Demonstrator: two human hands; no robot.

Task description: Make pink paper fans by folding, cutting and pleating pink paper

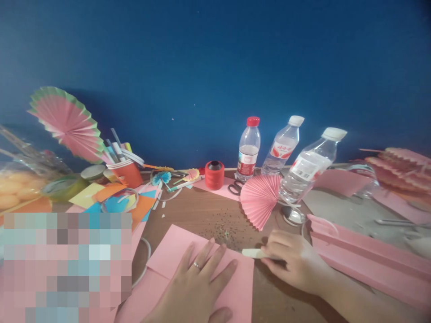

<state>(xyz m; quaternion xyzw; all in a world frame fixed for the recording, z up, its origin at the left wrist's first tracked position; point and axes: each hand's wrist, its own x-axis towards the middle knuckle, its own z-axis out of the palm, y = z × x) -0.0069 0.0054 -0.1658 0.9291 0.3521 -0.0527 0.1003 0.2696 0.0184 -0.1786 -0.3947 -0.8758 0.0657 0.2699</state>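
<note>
Flat left hand (202, 280) on pink paper (235, 278), pale tool (252, 253) in your right hand (292, 258)

Your left hand lies palm down with its fingers spread, a ring on one of them, pressing on nothing but the paper. That paper is plain, smooth and matt pink, with a crisp corner beyond your left fingertips and a straight edge running down between your two hands. To the left of your wrist, an edge shows where one layer overlaps another.

Your right hand is curled around the tool, which is whitish, flat and blunt. Its end points toward your left hand at the paper's far right corner; whether it touches the sheet, you cannot tell from here.

Just past your fingertips, dark specks (222, 231) litter the brown table (191, 204). Beyond your right hand stands a pleated pink fan (259, 199), with black-handled scissors (235, 187) beside it and a bottle with a red cap (249, 154) behind. To the right of that hand lies a folded pink sheet (367, 262). Well past your left hand are a red spool (215, 178) and, farther left, an orange cup (129, 174) of pens (117, 152).
</note>
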